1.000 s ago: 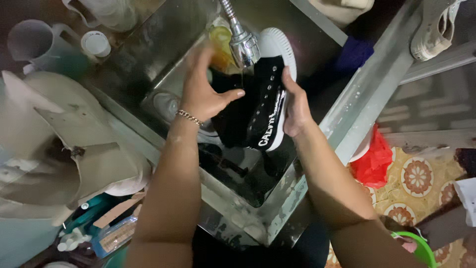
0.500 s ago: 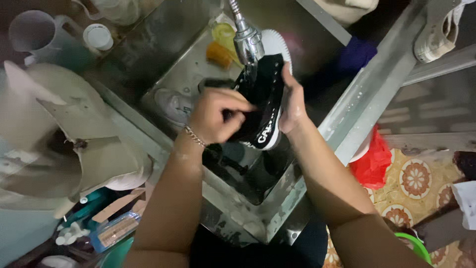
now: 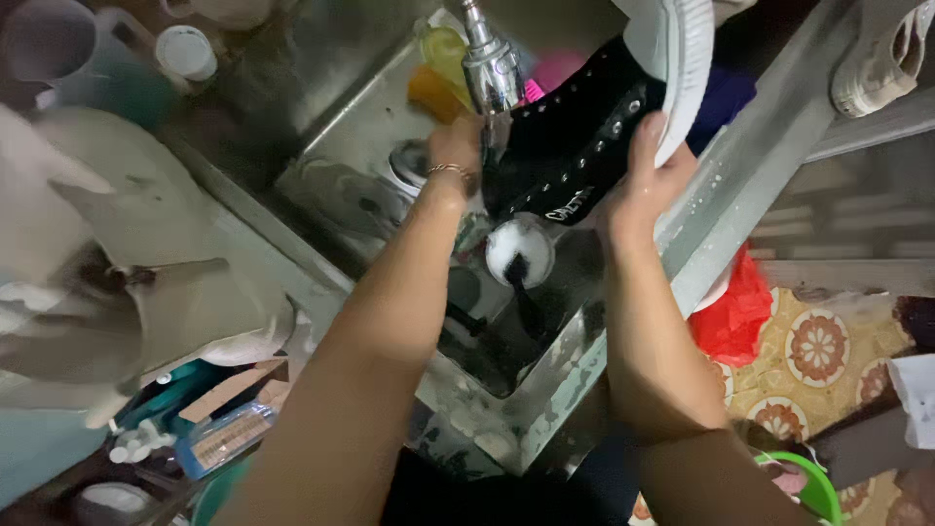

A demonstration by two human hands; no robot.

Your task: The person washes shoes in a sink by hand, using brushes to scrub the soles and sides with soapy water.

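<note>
Sneaker (image 3: 575, 146) in right hand (image 3: 643, 180)

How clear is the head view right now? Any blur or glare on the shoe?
Head view: dim, warm light; black shoe fairly sharp in the right hand; left hand by the faucet softer; left edge smeared by motion blur; glare on the white sole.

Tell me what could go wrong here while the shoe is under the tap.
The right hand holds the wet black shoe by its white sole edge only; that grip could slip and drop it into the sink. The left hand sits close to the metal tap and might knock it. Water may splash past the rim onto the patterned floor.
</note>
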